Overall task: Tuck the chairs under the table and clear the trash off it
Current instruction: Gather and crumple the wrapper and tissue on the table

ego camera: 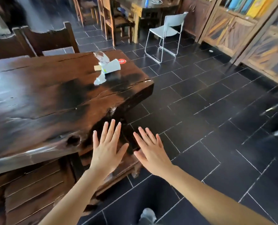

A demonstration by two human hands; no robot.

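a: which step can be judged to be in hand?

b: the chair step, most likely. the left hand (108, 147) and the right hand (151, 151) are held flat with fingers spread wide, nothing gripped, just off the near corner of the slab table (42, 101). a wooden bench seat (29, 190) of planked slats is seen partly under the near edge; whether it is fully tucked cannot be told.

a: and the trash?

b: it is not yet cleared. a tipped paper cup (112, 66), pale and conical, is lying on its side near the far corner of the table, with crumpled clear wrappers (101, 69) touching it and a small tan scrap beside it.

a: what is called for next?

b: a reach across the glossy, cracked dark top would be needed, with the light, loose pieces gathered together so none are scattered. two dark carved wooden chairs (45, 39) are seen at the far side, and a grey metal-framed chair (166, 32) stands well apart on the black tiled floor (208, 111).
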